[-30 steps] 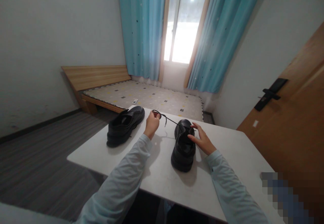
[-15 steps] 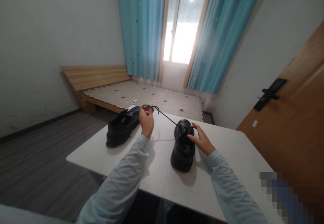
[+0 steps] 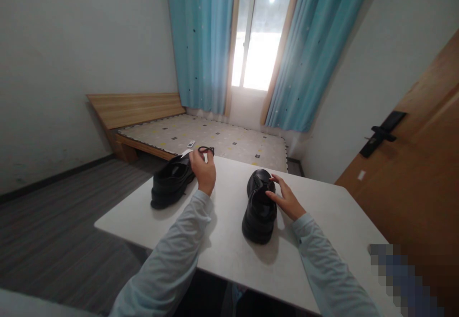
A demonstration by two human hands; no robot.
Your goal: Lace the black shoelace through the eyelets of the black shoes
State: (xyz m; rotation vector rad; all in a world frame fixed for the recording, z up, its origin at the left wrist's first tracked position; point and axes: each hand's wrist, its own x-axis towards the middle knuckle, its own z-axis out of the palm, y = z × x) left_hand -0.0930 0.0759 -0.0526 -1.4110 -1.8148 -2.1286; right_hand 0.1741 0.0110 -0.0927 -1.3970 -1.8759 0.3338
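Observation:
Two black shoes stand on a white table. My left hand [image 3: 204, 171] pinches a dark shoelace [image 3: 207, 150], gathered in a small loop above the fingers. This hand is in front of the toe of the left shoe [image 3: 170, 183] and hides part of it. On the other shoe [image 3: 258, 216], which points away from me, rests my right hand [image 3: 287, 198]. Its thumb and fingertips hold the right side of that shoe around the tongue and opening. No lace is seen running between this shoe and my left hand.
The white table [image 3: 222, 240] has its near edge close to my body. Beyond it stands a bed [image 3: 215, 133] with a small white object [image 3: 191, 143] on it. A wooden door [image 3: 405, 173] is at the right, and blue curtains [image 3: 204, 44] flank the window.
The lace that stretched from the right shoe to my left hand has come free and is now bunched at that hand. My left hand moved slightly left; my right hand stayed put.

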